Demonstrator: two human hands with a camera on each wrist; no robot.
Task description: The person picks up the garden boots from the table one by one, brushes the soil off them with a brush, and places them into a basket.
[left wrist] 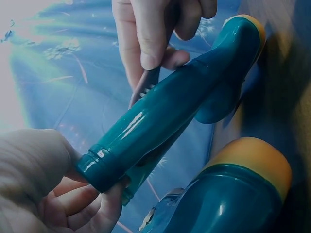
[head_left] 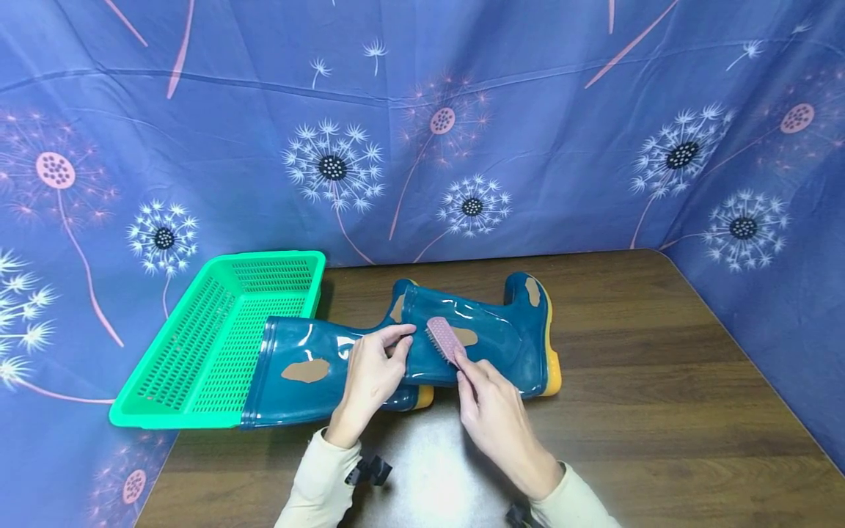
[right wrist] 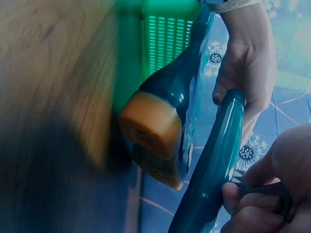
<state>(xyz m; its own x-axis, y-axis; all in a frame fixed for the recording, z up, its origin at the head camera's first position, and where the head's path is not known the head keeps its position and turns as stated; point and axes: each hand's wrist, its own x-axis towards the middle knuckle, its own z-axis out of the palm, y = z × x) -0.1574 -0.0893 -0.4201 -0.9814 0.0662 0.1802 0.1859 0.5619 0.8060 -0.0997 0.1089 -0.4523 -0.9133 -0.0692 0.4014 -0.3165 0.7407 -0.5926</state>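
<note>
Two teal rain boots with yellow soles lie on their sides in the head view. The right boot (head_left: 502, 352) overlaps the foot of the left boot (head_left: 277, 400). Brown patches (head_left: 306, 370) mark both. My left hand (head_left: 372, 374) pinches the right boot's top rim between thumb and fingers, which the left wrist view shows closely. A pink brush (head_left: 442, 336) is gripped by its handle in my right hand (head_left: 495, 411). Its bristles face the right boot's shaft, beside a brown patch (head_left: 466, 336); whether they touch I cannot tell.
At the left, a green perforated basket (head_left: 218, 259) stands on the wooden table (head_left: 634, 367), with the left boot's top lying over its near right side. A blue dandelion-print cloth (head_left: 561, 161) hangs behind and at the sides.
</note>
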